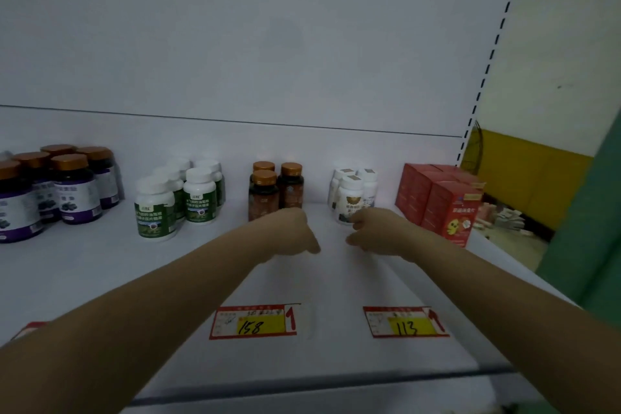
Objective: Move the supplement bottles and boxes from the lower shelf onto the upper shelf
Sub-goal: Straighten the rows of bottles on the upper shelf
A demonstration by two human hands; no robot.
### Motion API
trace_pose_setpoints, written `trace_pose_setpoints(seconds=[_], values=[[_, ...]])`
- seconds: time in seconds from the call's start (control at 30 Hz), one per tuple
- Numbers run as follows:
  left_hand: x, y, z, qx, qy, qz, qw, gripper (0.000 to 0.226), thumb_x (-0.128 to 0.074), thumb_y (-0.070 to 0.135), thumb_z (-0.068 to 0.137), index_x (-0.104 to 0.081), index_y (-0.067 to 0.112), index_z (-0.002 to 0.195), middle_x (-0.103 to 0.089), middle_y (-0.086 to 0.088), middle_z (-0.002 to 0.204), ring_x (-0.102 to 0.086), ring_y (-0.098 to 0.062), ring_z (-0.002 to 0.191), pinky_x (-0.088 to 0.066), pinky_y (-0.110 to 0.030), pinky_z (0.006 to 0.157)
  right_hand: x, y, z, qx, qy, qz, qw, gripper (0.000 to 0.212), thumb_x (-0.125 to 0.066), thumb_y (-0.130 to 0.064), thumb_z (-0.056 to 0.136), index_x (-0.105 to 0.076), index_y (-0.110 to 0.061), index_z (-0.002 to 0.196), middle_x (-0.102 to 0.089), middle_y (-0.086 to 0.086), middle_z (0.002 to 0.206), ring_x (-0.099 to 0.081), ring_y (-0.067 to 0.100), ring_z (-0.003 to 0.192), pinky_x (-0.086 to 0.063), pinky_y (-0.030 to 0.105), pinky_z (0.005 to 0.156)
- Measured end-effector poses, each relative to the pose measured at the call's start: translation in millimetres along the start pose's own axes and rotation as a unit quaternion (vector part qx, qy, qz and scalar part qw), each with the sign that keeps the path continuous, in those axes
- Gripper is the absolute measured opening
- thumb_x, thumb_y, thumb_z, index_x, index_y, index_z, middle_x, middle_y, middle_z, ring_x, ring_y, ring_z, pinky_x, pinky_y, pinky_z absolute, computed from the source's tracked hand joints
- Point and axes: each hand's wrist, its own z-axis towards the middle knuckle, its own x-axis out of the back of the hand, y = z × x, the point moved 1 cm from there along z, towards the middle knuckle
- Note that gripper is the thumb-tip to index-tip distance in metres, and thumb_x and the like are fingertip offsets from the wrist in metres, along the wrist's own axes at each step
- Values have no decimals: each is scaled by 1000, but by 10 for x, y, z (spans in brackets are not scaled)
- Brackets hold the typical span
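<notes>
Fingers (313, 246) on your left hand (294, 232) loosely curled, empty; right hand (373, 230) likewise. Brown-capped bottles (275, 191) upright just beyond left hand, white bottles (353, 193) just beyond right, toward shelf (168, 279) back edge. Lower shelf out of view, likely below you.

A white back panel (268, 44), crossed by one thin horizontal seam, fills most of the view in dim, bluish light. A slotted upright (496, 44) edges it on the right. Beyond stands a cream wall (568, 44) with a yellow lower band (527, 178), and a green surface (591, 228) nearer the camera.
</notes>
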Motion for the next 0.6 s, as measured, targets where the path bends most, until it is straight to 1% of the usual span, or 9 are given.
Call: trace_pose_setpoints(seconds=[0.03, 0.1, 0.2, 0.23, 0.27, 0.33, 0.4, 0.5, 0.6], values=[[-24, 57, 20, -6, 1, -10, 1000, 55, -59, 29, 91, -39, 5, 136, -47, -11, 135, -47, -20, 103, -38, -25, 83, 39, 84, -2, -11, 3, -6, 1000, 38, -54, -17, 89, -54, -5, 125, -59, 14, 123, -57, 24, 101, -46, 25, 76], [-119, 159, 128, -15, 7, -18, 1000, 58, -58, 28, 91, -35, 5, 139, -46, -11, 137, -49, -22, 112, -39, -27, 86, 111, 231, 38, -28, 14, -9, 999, 38, -55, -16, 89, -53, -3, 125, -58, 16, 125, -57, 23, 98, -50, 26, 75], [-246, 279, 281, -14, 15, -17, 1000, 58, -54, 22, 94, -28, 5, 143, -47, -10, 133, -49, -23, 117, -41, -24, 80, 140, 357, 130, -31, 27, 4, 999, 44, -54, -14, 90, -46, -2, 131, -52, 15, 133, -57, 27, 112, -50, 34, 95], [-272, 333, 290, -14, 22, -10, 1000, 55, -51, 19, 95, -27, 5, 143, -47, -10, 131, -49, -22, 117, -43, -24, 81, 122, 381, 166, -24, 24, 7, 999, 45, -53, -14, 91, -44, -2, 133, -50, 15, 135, -57, 28, 114, -49, 35, 97], [-306, 380, 308, -14, 30, -5, 999, 52, -47, 17, 97, -27, 5, 144, -45, -11, 136, -48, -23, 121, -43, -25, 89, 99, 409, 211, -15, 20, 11, 1000, 45, -52, -14, 91, -42, -2, 134, -49, 15, 137, -56, 27, 115, -48, 33, 98], [-358, 487, 338, -14, 51, -2, 999, 48, -40, 12, 99, -27, 5, 144, -38, -13, 147, -41, -23, 132, -34, -26, 103, 59, 457, 297, 5, 13, 1, 1000, 44, -51, -17, 92, -43, -5, 134, -48, 13, 137, -52, 25, 119, -43, 24, 93], [-401, 578, 355, -6, 53, -8, 999, 49, -38, 11, 99, -24, 6, 146, -32, -13, 151, -36, -23, 137, -28, -26, 109, 50, 490, 351, 26, 21, -14, 999, 39, -51, -19, 92, -47, -7, 130, -52, 11, 133, -52, 24, 118, -38, 20, 82], [-472, 625, 403, 13, 45, -12, 999, 51, -38, 12, 97, -25, 9, 146, -34, -13, 151, -38, -24, 136, -29, -29, 110, 61, 532, 397, 50, 21, -13, 998, 41, -50, -19, 93, -47, -9, 132, -52, 10, 135, -51, 24, 121, -40, 22, 88], [-498, 645, 420, 21, 51, -13, 998, 47, -39, 11, 96, -33, 10, 142, -40, -12, 146, -43, -24, 131, -32, -28, 106, 57, 558, 443, 77, 11, -12, 997, 39, -50, -16, 92, -48, -8, 130, -52, 12, 133, -51, 25, 120, -35, 20, 82]])
